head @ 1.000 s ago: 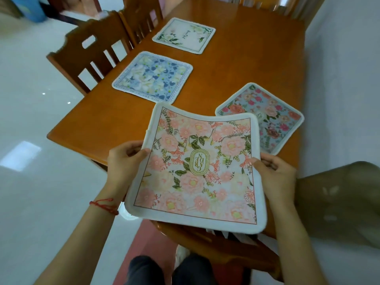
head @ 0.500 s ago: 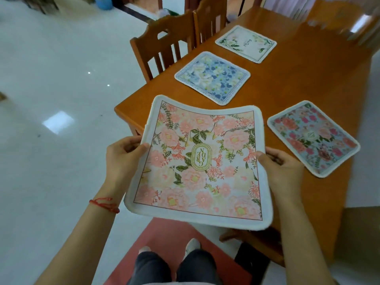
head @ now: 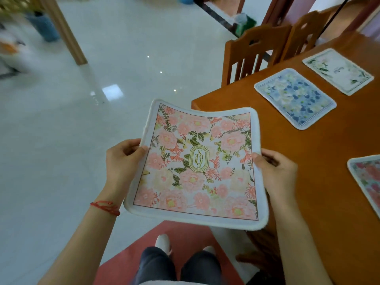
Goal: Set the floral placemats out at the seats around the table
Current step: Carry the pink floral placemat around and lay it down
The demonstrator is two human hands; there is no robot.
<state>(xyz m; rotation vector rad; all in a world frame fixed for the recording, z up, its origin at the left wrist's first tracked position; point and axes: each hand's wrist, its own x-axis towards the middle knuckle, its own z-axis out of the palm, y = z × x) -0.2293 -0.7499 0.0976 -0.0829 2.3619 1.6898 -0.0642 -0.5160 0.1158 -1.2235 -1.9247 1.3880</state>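
Between the two hands, held out flat at waist height, is a pink peony placemat (head: 197, 167) with a gold oval badge at its centre. The left hand (head: 123, 161) grasps its left edge, thumb on top and fingers curled beneath; the right hand (head: 275, 173) grasps the right edge the same way. A red string bracelet (head: 104, 207) circles the left wrist.

A moment ago this mat hung over the near end of the wooden table (head: 320, 153). Now the table lies off to the right of the right hand, and most of the mat is over white tiled floor (head: 61, 124), only its far right corner overlapping the table's corner. The view has swung leftward, so the person seems to be walking round the corner toward the chair side, probably to reach a seat with no mat. The mat has not been laid.

Three placemats lie on the table: a blue floral placemat (head: 295, 98) ahead of the right hand, a white placemat with green sprigs (head: 338, 70) beyond it, and a pink and teal placemat (head: 366, 182) cut off by the frame's edge, right of the right hand. With the held one, that makes four. Two wooden chairs (head: 255, 52) stand beyond the table's far edge. Below the hands a red rug (head: 170, 231) shows.
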